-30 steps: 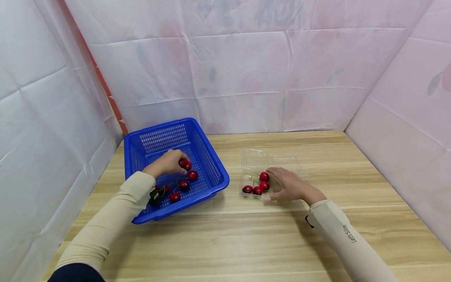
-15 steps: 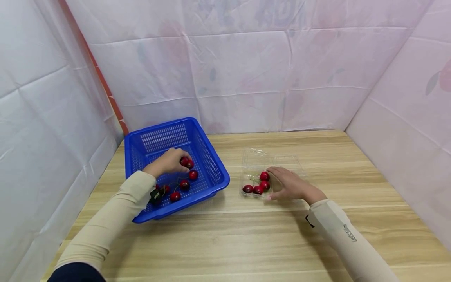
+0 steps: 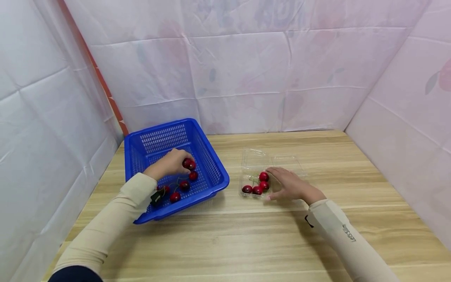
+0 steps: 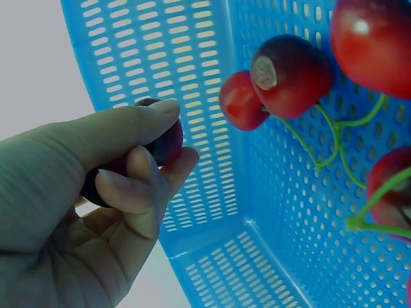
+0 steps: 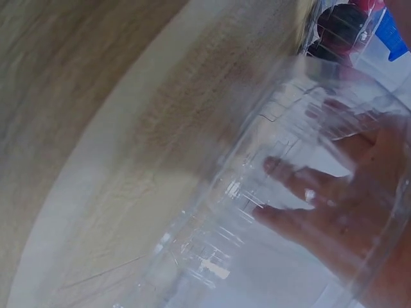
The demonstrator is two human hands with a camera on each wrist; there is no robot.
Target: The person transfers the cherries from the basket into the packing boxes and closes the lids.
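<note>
My left hand (image 3: 172,161) is inside the blue basket (image 3: 215,158), over its floor. Thumb and fingers pinch dark red cherries (image 4: 168,142); in the left wrist view a second dark one shows lower, partly hidden by the fingers. Several stemmed cherries (image 3: 184,185) lie in the basket near and below this hand. On the right, my right hand (image 3: 289,184) rests at the side of a clear plastic clamshell box (image 3: 256,158), fingers extended and spread. Its fingers show through the clear plastic in the right wrist view. Several cherries (image 3: 257,190) sit in the box's front part.
The box's clear lid (image 3: 287,161) lies folded open on the wooden table (image 3: 225,239), behind the right hand. White printed sheets (image 3: 243,74) hang at the back and both sides. A dark tag-like piece (image 3: 156,197) shows by the left wrist.
My left hand has shifted slightly to the right with the cherries in its fingers. The right hand and the box stay where they were.
</note>
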